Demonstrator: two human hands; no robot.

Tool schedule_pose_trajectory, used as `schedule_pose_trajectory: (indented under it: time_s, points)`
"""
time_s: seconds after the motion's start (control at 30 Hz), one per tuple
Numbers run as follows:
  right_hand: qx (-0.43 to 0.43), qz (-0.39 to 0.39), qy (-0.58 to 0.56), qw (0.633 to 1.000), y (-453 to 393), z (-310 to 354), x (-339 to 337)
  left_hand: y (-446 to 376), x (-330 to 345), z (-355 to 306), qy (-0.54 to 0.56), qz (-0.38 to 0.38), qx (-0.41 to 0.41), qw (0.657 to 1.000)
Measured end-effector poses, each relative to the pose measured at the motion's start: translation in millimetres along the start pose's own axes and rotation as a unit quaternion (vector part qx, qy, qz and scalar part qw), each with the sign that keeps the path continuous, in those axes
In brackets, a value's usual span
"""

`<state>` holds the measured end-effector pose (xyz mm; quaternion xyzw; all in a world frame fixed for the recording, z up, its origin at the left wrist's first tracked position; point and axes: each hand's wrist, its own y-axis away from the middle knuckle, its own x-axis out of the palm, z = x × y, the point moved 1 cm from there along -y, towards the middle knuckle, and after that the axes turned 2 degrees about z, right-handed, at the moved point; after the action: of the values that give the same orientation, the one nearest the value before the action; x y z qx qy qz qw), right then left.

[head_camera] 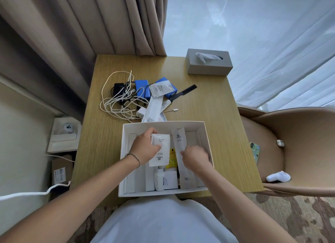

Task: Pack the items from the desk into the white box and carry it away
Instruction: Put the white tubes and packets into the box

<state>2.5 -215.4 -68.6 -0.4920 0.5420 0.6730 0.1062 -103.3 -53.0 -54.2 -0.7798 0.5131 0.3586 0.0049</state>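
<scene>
The white box [205, 132] sits open at the near edge of the wooden desk [208, 101]. Inside lie a small white bottle [159, 181], a "120W" carton [171, 179] and a yellow item [172, 157]. My left hand [144, 147] holds a flat white sachet [160, 152] over the box's middle. My right hand [196, 156] grips a long white packet [180, 141] that stands lengthwise in the box. Behind the box lie tangled white cables [116, 101], a black charger [118, 89], blue packs [142, 88], another sachet [161, 88], a black comb [183, 93] and a long white packet [154, 107].
A grey tissue box [208, 64] stands at the desk's far right corner. A tan chair [290, 148] to the right holds a phone [255, 150] and a white sock [278, 176]. Curtains hang behind; a low shelf [63, 135] and a cardboard box [60, 170] sit on the left.
</scene>
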Motion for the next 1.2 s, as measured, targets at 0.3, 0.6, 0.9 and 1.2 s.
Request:
schedule_pose_trajectory:
  time_s: [0.3, 0.6, 0.9, 1.2]
  points:
    - [-0.001, 0.052, 0.116, 0.992, 10.4, 3.1, 0.0, -21.4, 33.0, 4.5, -0.030, 0.038, -0.029, 0.998]
    - [-0.034, -0.077, 0.013, 0.996, 26.6, -13.3, -13.1, -45.5, 60.8, -1.3, -0.095, 0.010, -0.031, 0.995]
    - [-0.070, -0.120, -0.022, 0.990, 30.3, -17.7, -15.9, -44.0, 76.1, 1.2, -0.283, 0.008, 0.017, 0.959]
    - [-0.112, -0.180, -0.092, 0.973, 12.9, -17.6, -57.8, -16.0, 46.7, -35.4, -0.235, -0.042, 0.147, 0.960]
